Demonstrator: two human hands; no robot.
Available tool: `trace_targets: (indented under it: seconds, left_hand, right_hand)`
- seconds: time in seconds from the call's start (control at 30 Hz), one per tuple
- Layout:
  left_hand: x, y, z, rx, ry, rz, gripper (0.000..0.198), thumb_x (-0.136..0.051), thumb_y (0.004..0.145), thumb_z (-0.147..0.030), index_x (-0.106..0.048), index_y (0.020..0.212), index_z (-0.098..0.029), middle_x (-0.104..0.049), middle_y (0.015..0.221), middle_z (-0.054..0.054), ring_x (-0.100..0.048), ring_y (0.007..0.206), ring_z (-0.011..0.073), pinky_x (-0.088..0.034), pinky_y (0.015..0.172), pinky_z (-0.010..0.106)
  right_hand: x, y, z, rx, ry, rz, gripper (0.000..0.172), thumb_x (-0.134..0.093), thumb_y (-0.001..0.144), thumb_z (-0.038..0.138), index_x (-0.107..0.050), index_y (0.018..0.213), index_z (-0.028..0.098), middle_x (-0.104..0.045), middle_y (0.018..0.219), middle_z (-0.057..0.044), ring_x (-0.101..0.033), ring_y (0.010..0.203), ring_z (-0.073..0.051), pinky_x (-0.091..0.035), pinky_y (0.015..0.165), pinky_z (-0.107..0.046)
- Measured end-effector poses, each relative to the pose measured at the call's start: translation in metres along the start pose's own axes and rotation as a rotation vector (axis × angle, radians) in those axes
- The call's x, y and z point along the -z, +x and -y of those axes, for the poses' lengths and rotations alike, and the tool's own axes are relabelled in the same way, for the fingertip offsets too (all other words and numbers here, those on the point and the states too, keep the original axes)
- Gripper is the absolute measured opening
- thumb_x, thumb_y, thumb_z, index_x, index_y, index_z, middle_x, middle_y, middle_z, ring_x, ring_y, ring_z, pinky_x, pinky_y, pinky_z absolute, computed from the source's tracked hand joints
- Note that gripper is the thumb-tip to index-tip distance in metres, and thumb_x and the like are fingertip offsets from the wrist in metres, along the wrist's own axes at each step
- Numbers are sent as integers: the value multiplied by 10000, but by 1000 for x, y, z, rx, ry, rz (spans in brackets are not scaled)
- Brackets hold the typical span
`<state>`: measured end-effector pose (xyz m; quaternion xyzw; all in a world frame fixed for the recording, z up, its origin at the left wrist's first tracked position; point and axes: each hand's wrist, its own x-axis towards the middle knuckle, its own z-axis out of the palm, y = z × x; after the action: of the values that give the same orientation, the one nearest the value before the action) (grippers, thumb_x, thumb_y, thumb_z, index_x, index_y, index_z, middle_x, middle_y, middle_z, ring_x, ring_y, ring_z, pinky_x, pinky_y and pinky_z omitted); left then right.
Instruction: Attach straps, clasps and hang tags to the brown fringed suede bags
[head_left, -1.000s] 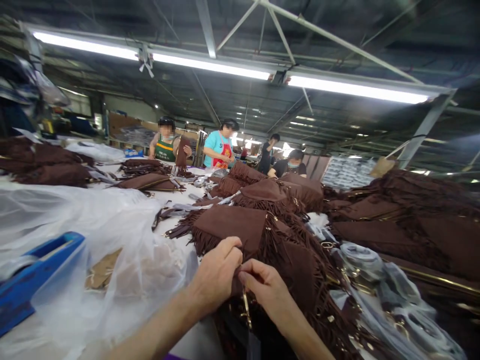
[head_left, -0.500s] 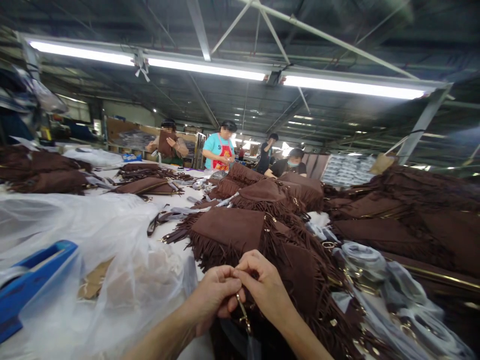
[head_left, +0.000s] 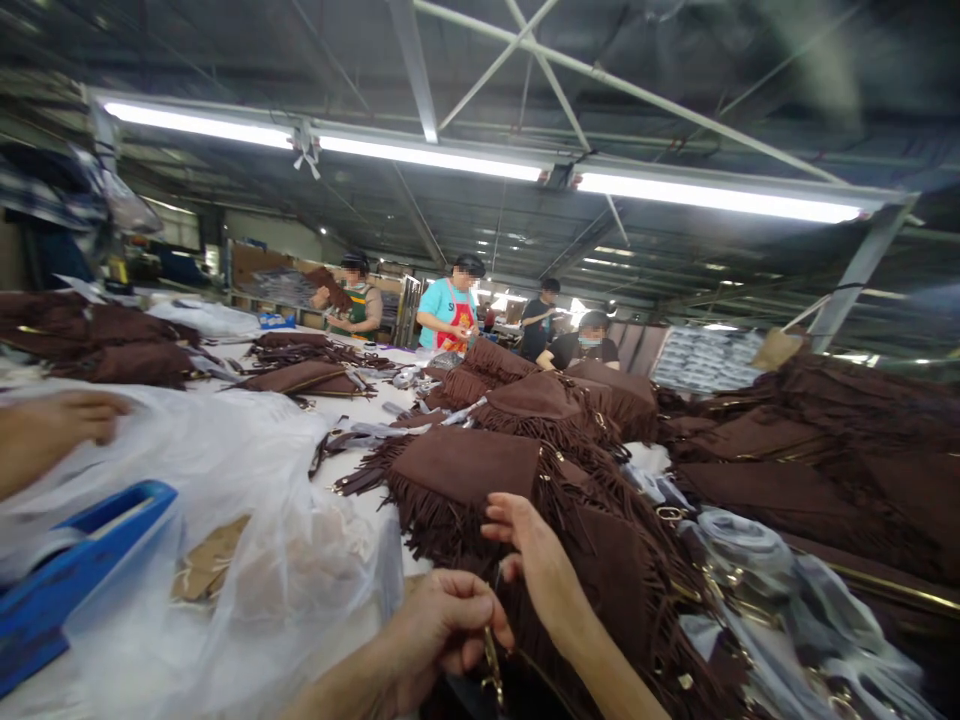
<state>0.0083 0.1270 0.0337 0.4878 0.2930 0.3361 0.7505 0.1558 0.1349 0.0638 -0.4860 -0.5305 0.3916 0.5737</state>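
Observation:
A heap of brown fringed suede bags covers the table in front of me. My left hand is closed in a pinch on a gold metal clasp at the near end of the nearest bag. My right hand lies on that bag's fringe just beyond, its fingers curled over the suede and hiding what is under them.
Clear plastic bags and a blue tape dispenser lie at the left. Another person's hand reaches in at the far left. Several co-workers stand at the far end of the table. More brown bags pile up at the right.
My left hand has drawn back toward me with the clasp, and my right hand has moved forward onto the fringe. Another person's hand has come in at the left.

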Motion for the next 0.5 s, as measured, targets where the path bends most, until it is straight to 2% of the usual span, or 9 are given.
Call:
trace_targets:
  seconds: [0.07, 0.13, 0.17, 0.27, 0.33, 0.43, 0.5]
  left_hand:
    - [1, 0, 2, -15, 8, -13, 364, -741, 584, -465, -640, 622, -117, -674, 656, 79, -362, 387, 45, -89, 394, 218]
    - [0, -1, 1, -32, 11, -7, 371, -739, 596, -477, -647, 635, -120, -683, 674, 78, -366, 394, 47, -102, 399, 215]
    - [-1, -2, 1, -35, 9, -4, 374, -741, 596, -480, -650, 636, -119, -675, 660, 70, -365, 397, 47, -109, 403, 213]
    - [-3, -5, -1, -28, 13, -11, 378, -748, 584, -481, -655, 632, -118, -639, 613, 44, -363, 402, 47, -119, 414, 209]
    - [-5, -5, -2, -22, 33, -14, 371, -744, 584, -475, -648, 618, -118, -628, 598, 36, -354, 392, 43, -119, 415, 209]
    - [-6, -5, -2, -8, 54, -15, 371, -741, 572, -472, -634, 612, -118, -649, 633, 49, -359, 385, 40, -131, 413, 211]
    - [-4, -4, -3, 1, 56, -40, 385, -738, 563, -484, -631, 638, -122, -640, 618, 41, -379, 394, 47, -146, 417, 208]
  right_hand:
    - [15, -1, -4, -117, 67, -112, 514, -678, 722, 664, -677, 925, 192, -656, 899, -77, -618, 723, -178, -343, 392, -158]
    - [27, -7, -6, -239, 95, -73, 454, -770, 657, 575, -697, 818, 157, -668, 786, -79, -552, 551, -121, -252, 345, -134]
    - [30, -12, -7, -304, 140, -29, 436, -815, 619, 530, -710, 786, 141, -682, 767, -88, -530, 512, -101, -261, 343, -128]
    - [25, -27, -9, -435, 371, 81, 455, -923, 531, 422, -743, 812, 112, -719, 810, -113, -569, 547, -95, -481, 464, -171]
    - [15, -32, -11, -439, 497, 110, 474, -956, 516, 395, -743, 833, 113, -718, 794, -91, -583, 544, -98, -548, 532, -215]
    - [4, -34, -13, -382, 527, 138, 438, -959, 531, 417, -725, 768, 133, -673, 657, -24, -540, 438, -81, -499, 424, -185]
    - [2, -34, -13, -349, 531, 108, 436, -968, 520, 417, -723, 753, 143, -657, 628, -4, -537, 438, -71, -484, 422, -162]
